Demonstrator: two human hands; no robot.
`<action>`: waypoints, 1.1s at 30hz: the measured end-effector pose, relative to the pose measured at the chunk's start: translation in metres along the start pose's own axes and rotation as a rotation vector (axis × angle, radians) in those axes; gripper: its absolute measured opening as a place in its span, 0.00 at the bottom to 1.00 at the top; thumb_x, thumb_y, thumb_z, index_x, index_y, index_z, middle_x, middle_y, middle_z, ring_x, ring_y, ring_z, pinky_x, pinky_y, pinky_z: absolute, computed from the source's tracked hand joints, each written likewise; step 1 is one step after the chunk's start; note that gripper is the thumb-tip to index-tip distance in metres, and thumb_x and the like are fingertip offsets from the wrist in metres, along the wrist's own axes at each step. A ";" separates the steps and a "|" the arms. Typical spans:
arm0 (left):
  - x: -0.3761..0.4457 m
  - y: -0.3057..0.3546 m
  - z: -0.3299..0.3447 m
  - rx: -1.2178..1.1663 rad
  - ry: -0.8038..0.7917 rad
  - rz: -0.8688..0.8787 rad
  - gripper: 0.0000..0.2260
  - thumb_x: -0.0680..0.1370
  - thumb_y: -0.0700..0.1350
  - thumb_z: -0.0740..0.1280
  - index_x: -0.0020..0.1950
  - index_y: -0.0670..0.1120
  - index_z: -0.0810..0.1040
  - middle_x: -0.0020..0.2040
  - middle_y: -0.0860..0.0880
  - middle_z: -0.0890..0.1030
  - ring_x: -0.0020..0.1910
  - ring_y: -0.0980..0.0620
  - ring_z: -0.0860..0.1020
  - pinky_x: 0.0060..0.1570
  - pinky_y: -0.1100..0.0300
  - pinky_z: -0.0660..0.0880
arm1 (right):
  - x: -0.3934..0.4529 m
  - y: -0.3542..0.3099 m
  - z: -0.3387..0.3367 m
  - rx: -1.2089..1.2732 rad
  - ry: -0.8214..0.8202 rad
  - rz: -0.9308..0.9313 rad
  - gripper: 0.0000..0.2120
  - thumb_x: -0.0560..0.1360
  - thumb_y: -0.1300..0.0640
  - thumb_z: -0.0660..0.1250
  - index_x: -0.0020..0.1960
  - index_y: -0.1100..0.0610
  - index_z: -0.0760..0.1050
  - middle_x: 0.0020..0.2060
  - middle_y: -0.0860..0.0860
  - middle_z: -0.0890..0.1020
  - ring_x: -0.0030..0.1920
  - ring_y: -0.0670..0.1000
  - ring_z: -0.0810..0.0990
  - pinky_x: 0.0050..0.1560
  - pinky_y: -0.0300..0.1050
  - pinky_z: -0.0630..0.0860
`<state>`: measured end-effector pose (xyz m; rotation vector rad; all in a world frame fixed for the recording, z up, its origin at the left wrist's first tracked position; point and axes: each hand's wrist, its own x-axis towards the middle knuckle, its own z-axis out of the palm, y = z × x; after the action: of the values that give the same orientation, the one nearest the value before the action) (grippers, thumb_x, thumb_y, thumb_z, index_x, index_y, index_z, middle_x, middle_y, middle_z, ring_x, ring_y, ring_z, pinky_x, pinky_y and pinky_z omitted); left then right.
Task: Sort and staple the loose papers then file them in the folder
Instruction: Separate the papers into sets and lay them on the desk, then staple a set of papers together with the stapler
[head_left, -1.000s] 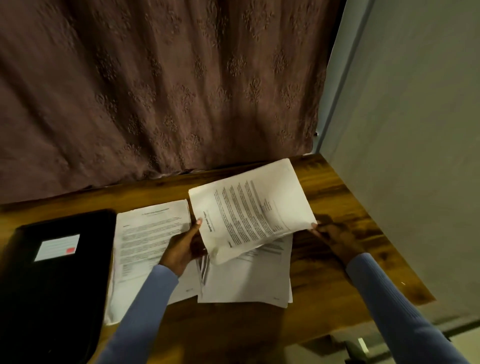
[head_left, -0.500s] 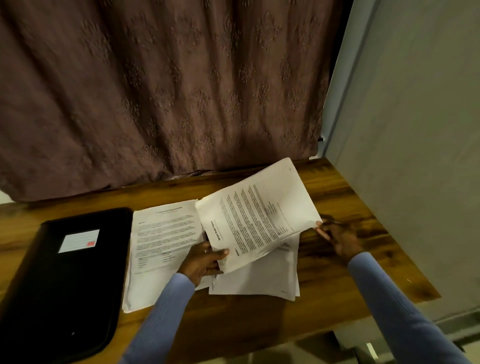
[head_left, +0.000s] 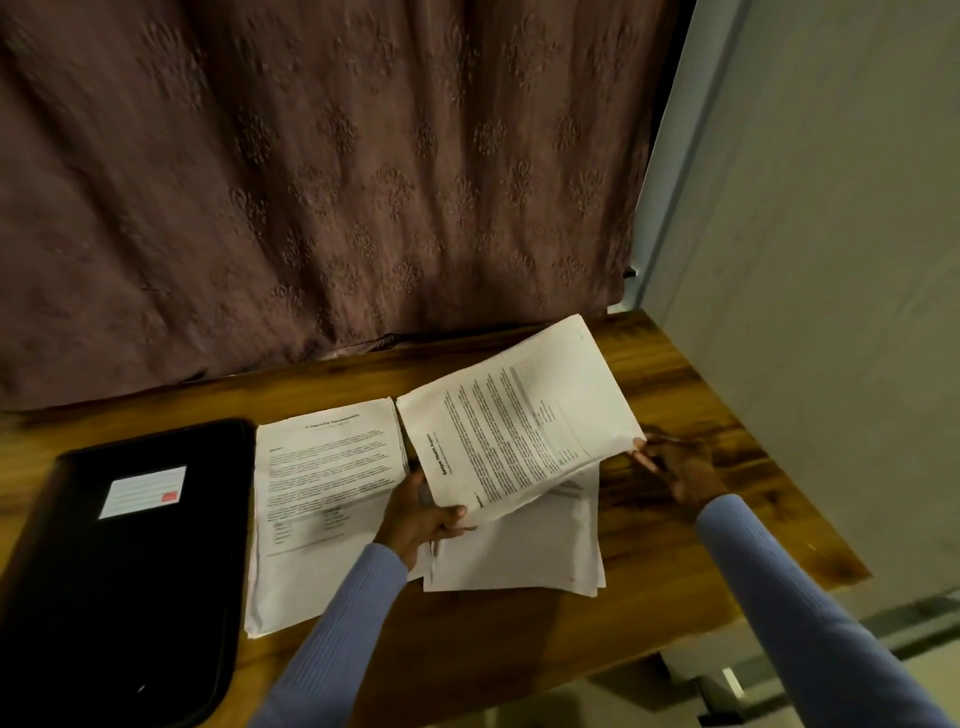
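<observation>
Holding a lifted sheaf (head_left: 519, 421) between both hands, left hand (head_left: 421, 514) pinching its near corner, right hand (head_left: 675, 467) its far edge. Loose pages could slip into the unsorted pile (head_left: 519, 551) underneath; folder (head_left: 130, 571) sits left of the left hand.

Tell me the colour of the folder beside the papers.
Black folder, with a white label; head view.

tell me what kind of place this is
Probably a home desk or small study corner, though that is a guess. A wooden table stands against a patterned brown curtain, with a plain wall at the right, and printed papers and a black zip folder lie on it.
</observation>
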<state>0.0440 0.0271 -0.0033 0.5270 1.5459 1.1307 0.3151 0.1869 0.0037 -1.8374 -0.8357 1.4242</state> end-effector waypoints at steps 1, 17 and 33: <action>0.001 0.003 -0.001 -0.004 0.007 -0.001 0.28 0.68 0.25 0.70 0.64 0.44 0.71 0.59 0.46 0.76 0.53 0.44 0.76 0.33 0.59 0.81 | 0.000 0.000 0.000 -0.012 0.001 -0.002 0.02 0.73 0.64 0.69 0.43 0.60 0.76 0.54 0.59 0.77 0.55 0.60 0.76 0.59 0.55 0.75; 0.020 0.005 -0.027 -0.091 0.081 -0.027 0.19 0.67 0.26 0.71 0.57 0.34 0.78 0.52 0.38 0.81 0.42 0.47 0.80 0.31 0.62 0.80 | -0.009 0.009 0.012 0.160 -0.170 -0.106 0.03 0.74 0.65 0.67 0.47 0.61 0.76 0.49 0.57 0.79 0.42 0.53 0.80 0.33 0.41 0.82; 0.023 -0.013 0.038 -0.211 0.113 0.142 0.14 0.69 0.26 0.69 0.54 0.34 0.79 0.50 0.41 0.79 0.40 0.47 0.78 0.28 0.67 0.78 | 0.008 0.083 -0.042 -0.918 0.343 -0.480 0.19 0.79 0.54 0.58 0.68 0.58 0.66 0.67 0.61 0.68 0.63 0.59 0.70 0.64 0.52 0.70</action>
<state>0.0754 0.0543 -0.0245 0.4415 1.4810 1.4355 0.3653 0.1402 -0.0596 -2.1820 -1.7723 0.3910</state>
